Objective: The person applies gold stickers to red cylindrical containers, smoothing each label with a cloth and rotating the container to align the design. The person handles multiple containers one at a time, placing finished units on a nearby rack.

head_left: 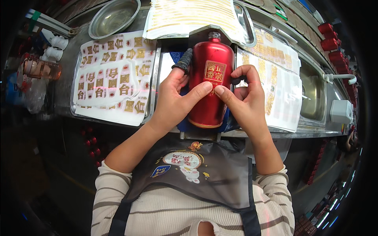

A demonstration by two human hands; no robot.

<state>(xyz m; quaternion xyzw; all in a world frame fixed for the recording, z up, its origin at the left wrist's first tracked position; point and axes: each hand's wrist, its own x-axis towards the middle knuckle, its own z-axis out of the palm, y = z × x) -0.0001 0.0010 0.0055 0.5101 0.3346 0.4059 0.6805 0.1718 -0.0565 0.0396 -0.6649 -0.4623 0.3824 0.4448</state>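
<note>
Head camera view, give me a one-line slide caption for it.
Left hand and right hand at a red bottle, thumbs on its front, gold-printed sheets on either side.

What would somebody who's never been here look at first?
Probably the shiny red bottle, near the middle between the left hand and the right hand, with both thumbs on its front. Next might be the black ribbed finger sleeve on the left hand, beside the bottle's upper part. The sheets of gold stickers over on the left would likely catch the eye too.
</note>
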